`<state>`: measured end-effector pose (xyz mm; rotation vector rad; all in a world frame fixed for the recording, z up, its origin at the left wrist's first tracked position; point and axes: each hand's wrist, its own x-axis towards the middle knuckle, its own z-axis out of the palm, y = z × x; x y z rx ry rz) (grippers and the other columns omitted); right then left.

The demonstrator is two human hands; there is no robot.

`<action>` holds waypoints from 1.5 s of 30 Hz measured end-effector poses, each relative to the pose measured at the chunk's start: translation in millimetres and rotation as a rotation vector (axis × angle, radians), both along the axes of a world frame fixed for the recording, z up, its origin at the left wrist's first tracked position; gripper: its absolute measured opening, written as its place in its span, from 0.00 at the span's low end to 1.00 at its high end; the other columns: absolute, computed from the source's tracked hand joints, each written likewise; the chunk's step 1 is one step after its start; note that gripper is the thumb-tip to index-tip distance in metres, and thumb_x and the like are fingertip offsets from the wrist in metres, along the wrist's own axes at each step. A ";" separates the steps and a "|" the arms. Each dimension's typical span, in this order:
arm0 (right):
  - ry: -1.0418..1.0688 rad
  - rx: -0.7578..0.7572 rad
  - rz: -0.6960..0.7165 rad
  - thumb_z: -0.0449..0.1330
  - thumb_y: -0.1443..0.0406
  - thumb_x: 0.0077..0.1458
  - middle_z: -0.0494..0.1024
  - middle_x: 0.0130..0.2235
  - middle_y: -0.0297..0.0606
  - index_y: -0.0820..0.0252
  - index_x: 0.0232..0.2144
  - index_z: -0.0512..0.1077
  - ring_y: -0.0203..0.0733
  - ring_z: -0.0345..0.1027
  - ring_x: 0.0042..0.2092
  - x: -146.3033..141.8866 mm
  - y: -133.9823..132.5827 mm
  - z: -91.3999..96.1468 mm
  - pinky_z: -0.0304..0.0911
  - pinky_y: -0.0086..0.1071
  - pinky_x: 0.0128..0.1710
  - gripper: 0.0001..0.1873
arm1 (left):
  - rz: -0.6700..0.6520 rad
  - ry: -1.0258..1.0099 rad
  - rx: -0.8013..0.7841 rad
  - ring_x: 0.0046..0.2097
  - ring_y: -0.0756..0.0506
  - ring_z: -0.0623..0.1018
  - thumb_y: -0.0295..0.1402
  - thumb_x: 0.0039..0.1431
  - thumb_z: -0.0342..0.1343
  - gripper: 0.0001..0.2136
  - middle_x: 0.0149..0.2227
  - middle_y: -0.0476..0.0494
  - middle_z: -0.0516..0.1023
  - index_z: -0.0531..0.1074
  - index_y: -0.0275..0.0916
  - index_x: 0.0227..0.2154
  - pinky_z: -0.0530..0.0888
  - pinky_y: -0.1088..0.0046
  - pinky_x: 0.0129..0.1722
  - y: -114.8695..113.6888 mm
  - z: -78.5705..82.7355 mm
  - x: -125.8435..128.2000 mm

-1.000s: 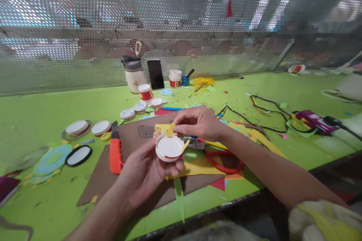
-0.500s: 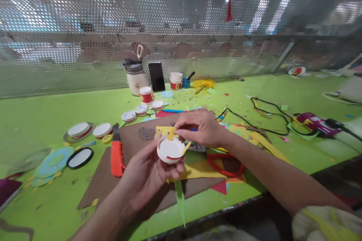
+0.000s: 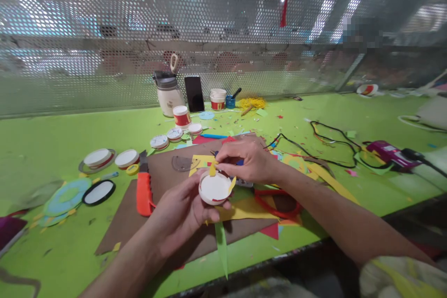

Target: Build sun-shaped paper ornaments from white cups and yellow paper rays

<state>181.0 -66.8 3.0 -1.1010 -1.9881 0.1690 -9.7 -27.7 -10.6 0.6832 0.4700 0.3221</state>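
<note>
A small round white lid [image 3: 214, 189] with red on its rim sits in my left hand [image 3: 183, 205], whose fingers curl round its side and underneath. A yellow paper piece [image 3: 213, 168] stands at the lid's far edge, pinched between the thumb and forefinger of my right hand [image 3: 246, 160]. Another yellow paper strip [image 3: 232, 185] sticks up at the lid's right edge. Below lies a brown board [image 3: 164, 167], partly covered by yellow paper [image 3: 240, 210] and a green paper strip [image 3: 221, 247]. Scissors with red handles [image 3: 256, 195] rest under my right forearm.
An orange utility knife [image 3: 144, 191] lies left of my hands. Several white lids [image 3: 126, 159] and a paper tub [image 3: 182, 116] stand beyond. At the back are a jug [image 3: 168, 95], a phone [image 3: 194, 94] and a blue pot [image 3: 230, 101]. A black cable [image 3: 328, 126] runs right.
The lid and my left hand have shifted slightly right. The lid has turned a little, so its red patch sits lower. My right hand keeps its pinch on the yellow paper.
</note>
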 end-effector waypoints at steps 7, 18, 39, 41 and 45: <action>0.020 -0.079 0.047 0.59 0.71 0.55 0.78 0.28 0.37 0.66 0.30 0.75 0.33 0.67 0.29 4.7 3.1 -5.1 0.62 0.26 0.31 0.05 | 0.032 0.035 -0.015 0.32 0.39 0.82 0.34 0.66 0.43 0.14 0.32 0.35 0.80 0.70 0.31 0.43 0.78 0.73 0.21 4.7 -1.2 1.0; -0.130 -0.125 0.132 0.58 0.72 0.56 0.77 0.29 0.39 0.66 0.30 0.74 0.34 0.68 0.30 7.2 1.9 -4.0 0.62 0.27 0.32 0.05 | 0.089 0.200 0.213 0.34 0.39 0.82 0.24 0.57 0.52 0.08 0.33 0.34 0.81 0.76 0.28 0.32 0.78 0.73 0.24 -2.0 -2.9 -1.6; -0.194 -0.088 0.139 0.55 0.72 0.58 0.76 0.30 0.41 0.64 0.30 0.71 0.38 0.69 0.32 4.4 0.3 -8.9 0.63 0.30 0.34 0.06 | 0.085 0.242 0.262 0.30 0.41 0.81 0.28 0.58 0.53 0.07 0.28 0.38 0.79 0.75 0.30 0.31 0.76 0.74 0.21 -0.5 -9.9 0.6; -0.208 -0.080 0.137 0.55 0.72 0.58 0.76 0.30 0.41 0.64 0.30 0.71 0.38 0.69 0.33 4.0 0.0 -9.4 0.63 0.30 0.34 0.06 | 0.080 0.247 0.268 0.30 0.42 0.81 0.28 0.58 0.54 0.07 0.27 0.38 0.78 0.75 0.31 0.30 0.76 0.74 0.20 -1.1 -9.5 1.1; -0.227 -0.072 0.142 0.55 0.73 0.58 0.76 0.30 0.41 0.63 0.30 0.71 0.38 0.69 0.33 2.7 0.3 -10.2 0.63 0.30 0.34 0.06 | 0.061 0.258 0.289 0.28 0.44 0.79 0.28 0.55 0.56 0.04 0.26 0.41 0.78 0.74 0.32 0.28 0.75 0.75 0.19 -3.3 -7.0 2.1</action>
